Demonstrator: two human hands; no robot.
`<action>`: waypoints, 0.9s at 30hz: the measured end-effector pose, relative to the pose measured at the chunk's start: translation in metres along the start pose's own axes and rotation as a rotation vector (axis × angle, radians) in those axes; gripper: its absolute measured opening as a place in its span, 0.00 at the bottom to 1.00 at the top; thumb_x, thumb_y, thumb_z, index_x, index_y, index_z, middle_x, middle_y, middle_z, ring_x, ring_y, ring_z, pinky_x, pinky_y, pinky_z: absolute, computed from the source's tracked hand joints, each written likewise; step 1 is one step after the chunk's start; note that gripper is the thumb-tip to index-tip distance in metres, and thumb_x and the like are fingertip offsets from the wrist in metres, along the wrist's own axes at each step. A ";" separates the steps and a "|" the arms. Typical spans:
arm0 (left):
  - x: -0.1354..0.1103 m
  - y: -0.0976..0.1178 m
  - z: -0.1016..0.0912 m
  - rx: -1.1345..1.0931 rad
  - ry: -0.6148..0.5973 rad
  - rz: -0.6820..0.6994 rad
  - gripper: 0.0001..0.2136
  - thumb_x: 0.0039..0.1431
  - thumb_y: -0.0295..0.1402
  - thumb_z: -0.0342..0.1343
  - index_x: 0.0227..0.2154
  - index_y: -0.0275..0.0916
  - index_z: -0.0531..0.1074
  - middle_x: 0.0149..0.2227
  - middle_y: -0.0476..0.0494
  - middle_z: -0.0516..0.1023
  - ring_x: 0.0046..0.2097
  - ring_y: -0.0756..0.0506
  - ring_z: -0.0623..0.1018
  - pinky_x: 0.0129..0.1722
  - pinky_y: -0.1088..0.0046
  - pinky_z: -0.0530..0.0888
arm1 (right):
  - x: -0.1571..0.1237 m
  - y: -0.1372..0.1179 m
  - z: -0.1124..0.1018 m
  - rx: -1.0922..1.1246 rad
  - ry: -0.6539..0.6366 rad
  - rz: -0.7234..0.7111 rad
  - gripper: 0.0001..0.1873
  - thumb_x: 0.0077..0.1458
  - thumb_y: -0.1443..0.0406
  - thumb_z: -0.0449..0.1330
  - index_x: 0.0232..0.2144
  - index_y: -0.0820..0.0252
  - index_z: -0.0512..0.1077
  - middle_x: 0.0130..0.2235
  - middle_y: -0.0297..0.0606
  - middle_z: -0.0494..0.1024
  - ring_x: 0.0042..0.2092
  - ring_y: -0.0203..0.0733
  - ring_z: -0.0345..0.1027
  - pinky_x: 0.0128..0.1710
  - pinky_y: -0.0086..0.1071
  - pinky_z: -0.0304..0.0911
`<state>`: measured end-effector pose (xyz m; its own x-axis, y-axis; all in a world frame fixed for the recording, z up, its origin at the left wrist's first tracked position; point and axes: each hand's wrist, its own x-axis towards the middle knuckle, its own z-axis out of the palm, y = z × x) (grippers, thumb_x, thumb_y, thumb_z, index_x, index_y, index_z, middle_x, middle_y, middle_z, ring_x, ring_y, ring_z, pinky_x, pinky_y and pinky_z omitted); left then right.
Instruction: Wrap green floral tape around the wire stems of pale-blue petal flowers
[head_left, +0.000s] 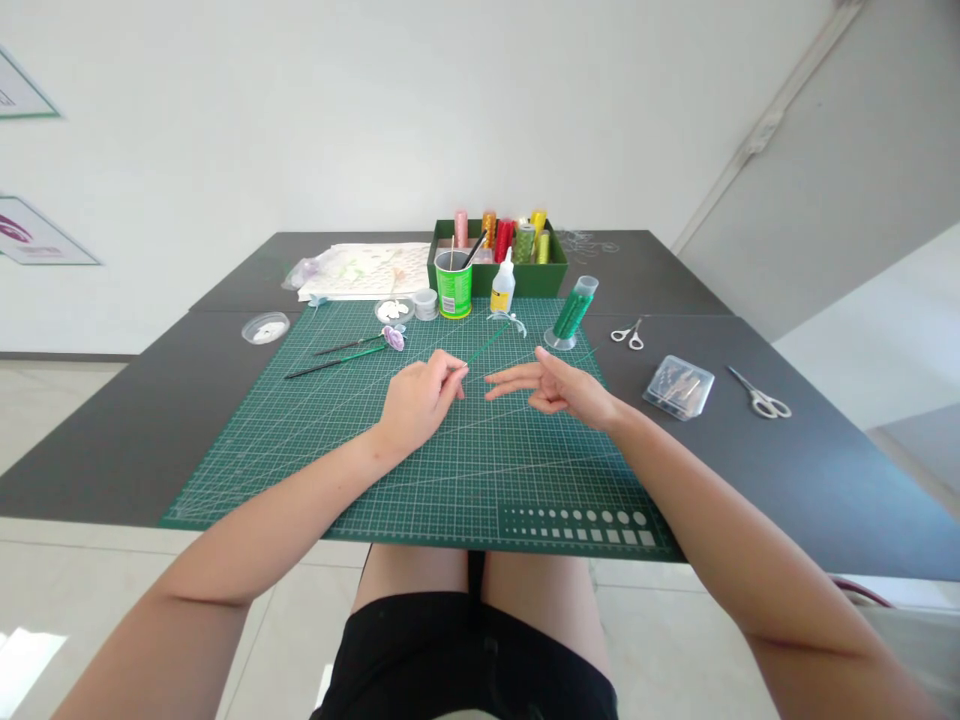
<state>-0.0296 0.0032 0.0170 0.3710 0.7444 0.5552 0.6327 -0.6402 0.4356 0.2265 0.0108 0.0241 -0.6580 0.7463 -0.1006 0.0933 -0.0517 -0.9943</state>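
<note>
My left hand is closed in a pinch on the near end of a thin green wire stem that runs up and right across the green cutting mat. My right hand hovers just to its right with fingers stretched out toward the left hand, holding nothing I can see. The stem's far end carries a small pale wire loop. A finished purple flower on a green stem lies on the mat to the upper left.
A green can, glue bottle, green box of thread spools and leaning tube of green beads stand at the mat's far edge. Two scissors and a clear plastic case lie right. Small dishes sit left.
</note>
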 end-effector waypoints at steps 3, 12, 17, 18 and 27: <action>0.002 -0.005 0.002 0.033 0.024 -0.034 0.08 0.73 0.37 0.49 0.41 0.41 0.71 0.27 0.52 0.82 0.30 0.46 0.80 0.43 0.68 0.73 | -0.001 -0.005 0.005 0.037 -0.011 -0.016 0.41 0.69 0.41 0.39 0.60 0.63 0.73 0.58 0.57 0.79 0.21 0.32 0.35 0.21 0.37 0.32; 0.008 -0.018 0.016 -0.604 0.020 -0.427 0.06 0.69 0.36 0.54 0.39 0.40 0.69 0.23 0.52 0.78 0.26 0.48 0.79 0.33 0.72 0.75 | -0.001 -0.003 0.005 0.062 0.025 -0.030 0.39 0.69 0.41 0.38 0.67 0.56 0.66 0.64 0.54 0.72 0.21 0.31 0.35 0.21 0.37 0.32; 0.027 -0.047 0.006 -0.743 0.298 -0.616 0.05 0.69 0.28 0.52 0.35 0.39 0.67 0.23 0.54 0.74 0.24 0.52 0.73 0.31 0.77 0.72 | -0.008 -0.015 -0.004 0.048 0.252 -0.127 0.35 0.68 0.42 0.47 0.58 0.61 0.74 0.31 0.40 0.80 0.20 0.31 0.37 0.21 0.35 0.33; 0.030 -0.053 0.003 -0.763 0.356 -0.638 0.06 0.69 0.27 0.52 0.34 0.39 0.67 0.23 0.54 0.73 0.24 0.53 0.73 0.30 0.78 0.72 | -0.010 -0.017 -0.009 0.024 0.339 -0.166 0.30 0.67 0.44 0.52 0.51 0.62 0.77 0.23 0.34 0.72 0.20 0.31 0.38 0.21 0.34 0.34; 0.043 -0.073 -0.017 -0.858 0.650 -0.675 0.06 0.67 0.24 0.55 0.33 0.37 0.69 0.20 0.55 0.72 0.21 0.54 0.69 0.24 0.82 0.67 | -0.039 -0.019 -0.079 -0.402 1.192 -0.243 0.14 0.63 0.61 0.60 0.29 0.64 0.78 0.16 0.25 0.55 0.20 0.32 0.44 0.24 0.33 0.40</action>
<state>-0.0714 0.0791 0.0209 -0.4062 0.8954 0.1826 -0.1671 -0.2692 0.9485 0.3097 0.0348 0.0500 0.3641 0.8489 0.3831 0.4211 0.2168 -0.8807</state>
